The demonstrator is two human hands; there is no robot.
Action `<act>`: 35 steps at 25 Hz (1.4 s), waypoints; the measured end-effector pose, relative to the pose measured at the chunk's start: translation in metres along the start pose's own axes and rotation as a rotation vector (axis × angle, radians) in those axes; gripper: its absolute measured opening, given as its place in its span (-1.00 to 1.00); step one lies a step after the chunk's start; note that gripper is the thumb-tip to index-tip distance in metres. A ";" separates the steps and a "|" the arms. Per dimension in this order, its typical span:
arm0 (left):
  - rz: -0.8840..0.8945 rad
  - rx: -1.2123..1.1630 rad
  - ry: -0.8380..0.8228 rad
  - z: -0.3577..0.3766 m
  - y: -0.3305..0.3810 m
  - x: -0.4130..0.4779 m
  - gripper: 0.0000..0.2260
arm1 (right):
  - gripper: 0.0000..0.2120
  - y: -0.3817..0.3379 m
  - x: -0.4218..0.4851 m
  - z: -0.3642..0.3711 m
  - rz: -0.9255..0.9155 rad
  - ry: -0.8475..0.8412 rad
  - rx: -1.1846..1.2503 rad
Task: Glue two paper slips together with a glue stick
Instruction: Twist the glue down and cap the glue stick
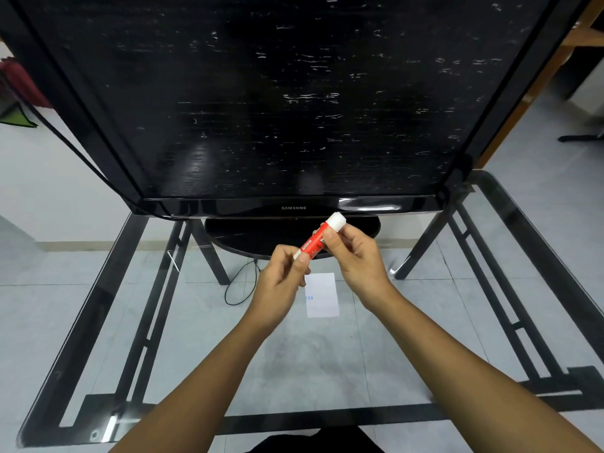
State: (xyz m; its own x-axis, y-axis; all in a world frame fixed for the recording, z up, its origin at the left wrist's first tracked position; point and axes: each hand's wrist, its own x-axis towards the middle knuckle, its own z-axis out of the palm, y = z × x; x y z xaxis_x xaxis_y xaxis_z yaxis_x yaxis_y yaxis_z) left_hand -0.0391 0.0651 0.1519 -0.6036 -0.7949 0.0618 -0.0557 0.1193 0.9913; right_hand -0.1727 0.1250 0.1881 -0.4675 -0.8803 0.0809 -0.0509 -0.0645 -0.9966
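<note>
I held the red plastic glue stick (314,242) up in both hands, off the table and tilted. Its rounded white cap (336,221) was on and pointed far and to the right, and its white bottom end pointed near and to the left. My left hand (281,279) pinched that lower end between thumb and curled fingers. My right hand (356,256) gripped the barrel just under the cap, with the thumb laid across the red label and the fingers wrapped behind.

Below my hands and slightly nearer, a white rectangular paper slip (323,297) with a small blue mark lay flat on the clear glass table top with its black metal frame (294,361). My left hand covered the slip's far left corner. I could not tell whether a second slip lay under it.

Beyond the stick, at the far side of the table, stood a large black flat screen (277,109), dark and streaked with pale scuffs, with SAMSUNG on its lower edge. It rested on a glossy black oval foot (248,237). Left of the slip, a thin black cable (240,286) looped below the glass.
</note>
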 end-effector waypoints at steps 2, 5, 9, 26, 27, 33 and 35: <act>0.009 0.079 0.001 0.001 0.001 0.000 -0.66 | -0.89 0.000 0.000 0.000 -0.001 -0.006 0.012; -0.186 -0.068 -0.024 0.003 0.003 0.004 -0.52 | -0.89 0.000 0.001 0.002 -0.007 -0.013 0.026; -0.123 -0.068 -0.032 0.003 0.003 0.003 -0.58 | -0.89 0.001 0.001 0.000 -0.005 0.013 0.027; 0.175 0.361 0.035 0.002 0.003 -0.004 -0.68 | -0.88 0.000 -0.003 0.000 0.009 0.008 0.035; 0.151 0.339 0.029 0.001 0.001 -0.004 -0.65 | -0.88 0.002 -0.004 0.000 0.014 -0.001 0.026; -0.068 0.234 0.219 -0.030 -0.044 -0.001 -0.73 | -0.92 0.022 -0.008 -0.005 0.155 -0.102 0.086; -0.141 0.478 0.268 -0.046 -0.073 -0.004 -0.79 | -0.93 0.034 -0.013 -0.009 0.157 -0.130 -0.024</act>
State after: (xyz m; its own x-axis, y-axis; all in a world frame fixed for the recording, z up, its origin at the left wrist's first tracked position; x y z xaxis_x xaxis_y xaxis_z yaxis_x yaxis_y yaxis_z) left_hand 0.0045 0.0322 0.0846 -0.3446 -0.9385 0.0213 -0.5132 0.2073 0.8329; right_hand -0.1765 0.1389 0.1532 -0.3538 -0.9319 -0.0797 -0.0082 0.0883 -0.9961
